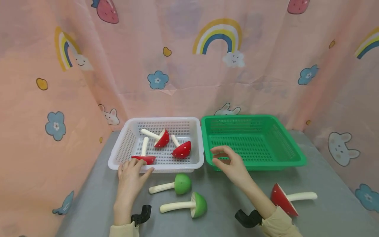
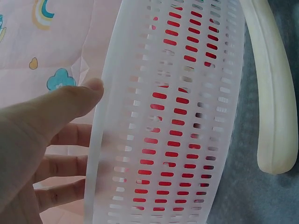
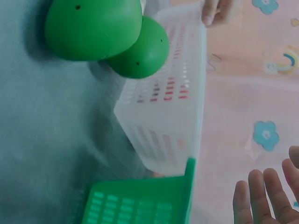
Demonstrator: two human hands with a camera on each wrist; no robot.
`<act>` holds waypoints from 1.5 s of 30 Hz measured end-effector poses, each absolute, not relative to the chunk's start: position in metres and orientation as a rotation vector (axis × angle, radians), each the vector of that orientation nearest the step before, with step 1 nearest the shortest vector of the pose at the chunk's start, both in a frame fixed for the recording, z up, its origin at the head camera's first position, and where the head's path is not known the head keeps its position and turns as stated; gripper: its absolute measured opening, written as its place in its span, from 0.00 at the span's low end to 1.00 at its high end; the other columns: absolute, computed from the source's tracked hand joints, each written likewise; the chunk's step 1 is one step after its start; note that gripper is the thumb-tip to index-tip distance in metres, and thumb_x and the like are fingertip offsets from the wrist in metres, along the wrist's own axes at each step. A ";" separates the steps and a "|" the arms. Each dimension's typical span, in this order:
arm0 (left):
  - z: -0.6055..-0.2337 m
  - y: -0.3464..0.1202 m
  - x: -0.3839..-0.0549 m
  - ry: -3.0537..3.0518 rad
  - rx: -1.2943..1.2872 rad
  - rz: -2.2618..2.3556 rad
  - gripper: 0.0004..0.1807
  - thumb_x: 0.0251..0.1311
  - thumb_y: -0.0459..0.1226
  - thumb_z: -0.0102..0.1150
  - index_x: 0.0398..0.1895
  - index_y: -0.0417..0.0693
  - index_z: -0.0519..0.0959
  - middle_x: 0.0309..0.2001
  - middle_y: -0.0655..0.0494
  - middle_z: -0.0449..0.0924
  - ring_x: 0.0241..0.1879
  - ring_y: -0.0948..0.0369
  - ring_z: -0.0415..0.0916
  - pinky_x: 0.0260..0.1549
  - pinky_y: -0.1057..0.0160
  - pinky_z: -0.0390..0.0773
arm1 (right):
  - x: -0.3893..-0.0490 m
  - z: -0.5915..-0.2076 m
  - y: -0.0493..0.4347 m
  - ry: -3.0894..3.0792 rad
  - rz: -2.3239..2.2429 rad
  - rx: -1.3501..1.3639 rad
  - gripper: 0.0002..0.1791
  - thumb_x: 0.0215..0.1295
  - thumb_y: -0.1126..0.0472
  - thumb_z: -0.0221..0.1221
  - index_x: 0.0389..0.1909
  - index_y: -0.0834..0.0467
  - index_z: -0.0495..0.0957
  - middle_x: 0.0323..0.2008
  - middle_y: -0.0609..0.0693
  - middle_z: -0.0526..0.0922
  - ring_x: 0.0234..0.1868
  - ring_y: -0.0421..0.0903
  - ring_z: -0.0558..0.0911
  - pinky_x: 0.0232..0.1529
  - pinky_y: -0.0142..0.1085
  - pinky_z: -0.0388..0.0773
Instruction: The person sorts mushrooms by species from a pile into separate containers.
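My left hand (image 1: pixel 131 180) is at the near rim of the white basket (image 1: pixel 193 164), its fingers reaching over the edge beside a red-capped toy mushroom (image 1: pixel 144 152). In the left wrist view the thumb (image 2: pixel 77 100) lies at the rim; whether the fingertips touch the mushroom is hidden. Two more red toy mushrooms (image 1: pixel 162 138) (image 1: pixel 181 150) lie in that basket. Over the near left corner of the green basket (image 1: pixel 284 161) hovers my right hand (image 1: pixel 232 164), fingers loosely bent and holding nothing. Two green-capped toy mushrooms (image 1: pixel 182 184) (image 1: pixel 200 205) lie on the table between the hands.
Another red toy mushroom (image 1: pixel 282 200) rests on the grey table (image 1: pixel 328 204) to the right of my right forearm. The two baskets stand side by side against a pink printed curtain (image 1: pixel 189 69), which also closes off both sides.
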State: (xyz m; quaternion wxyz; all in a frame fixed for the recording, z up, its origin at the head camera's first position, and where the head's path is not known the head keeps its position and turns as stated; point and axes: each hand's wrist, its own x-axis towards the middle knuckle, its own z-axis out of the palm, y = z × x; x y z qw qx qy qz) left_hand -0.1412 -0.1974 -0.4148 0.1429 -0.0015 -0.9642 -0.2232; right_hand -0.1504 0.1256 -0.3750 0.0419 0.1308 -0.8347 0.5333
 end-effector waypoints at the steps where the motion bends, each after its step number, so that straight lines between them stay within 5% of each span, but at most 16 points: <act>1: -0.415 -0.198 -0.141 -2.780 -0.004 -0.647 0.20 0.54 0.46 0.68 0.44 0.43 0.81 0.44 0.46 0.77 0.55 0.44 0.67 0.66 0.33 0.48 | -0.147 -0.374 0.129 -2.556 1.619 0.405 0.16 0.66 0.61 0.59 0.54 0.56 0.75 0.52 0.51 0.79 0.52 0.51 0.78 0.52 0.40 0.76; 20: -0.413 -0.199 -0.139 -2.780 -0.011 -0.640 0.19 0.53 0.45 0.69 0.45 0.44 0.81 0.44 0.45 0.77 0.55 0.44 0.66 0.66 0.33 0.48 | -0.107 -0.385 0.199 -2.500 1.131 0.353 0.17 0.62 0.66 0.62 0.50 0.50 0.78 0.45 0.43 0.80 0.47 0.22 0.74 0.47 0.14 0.68; 30: -0.412 -0.199 -0.140 -2.794 -0.003 -0.644 0.20 0.54 0.47 0.68 0.45 0.44 0.81 0.44 0.47 0.78 0.53 0.46 0.68 0.67 0.33 0.48 | -0.090 -0.403 0.241 -2.513 1.014 0.329 0.18 0.57 0.69 0.65 0.47 0.50 0.80 0.42 0.33 0.78 0.45 0.19 0.72 0.38 0.12 0.66; 41: -0.413 -0.197 -0.140 -2.777 -0.004 -0.629 0.18 0.54 0.46 0.68 0.43 0.45 0.81 0.42 0.47 0.77 0.55 0.46 0.68 0.66 0.33 0.49 | -0.075 -0.424 0.289 -2.546 0.929 0.242 0.18 0.55 0.72 0.64 0.47 0.55 0.79 0.41 0.24 0.73 0.45 0.15 0.67 0.43 0.10 0.59; 45: -0.414 -0.197 -0.140 -2.782 0.007 -0.626 0.19 0.54 0.47 0.68 0.44 0.45 0.81 0.42 0.47 0.77 0.54 0.46 0.68 0.67 0.33 0.49 | -0.075 -0.433 0.303 -2.611 0.871 0.179 0.15 0.57 0.70 0.63 0.46 0.56 0.79 0.43 0.31 0.75 0.44 0.12 0.63 0.39 0.14 0.60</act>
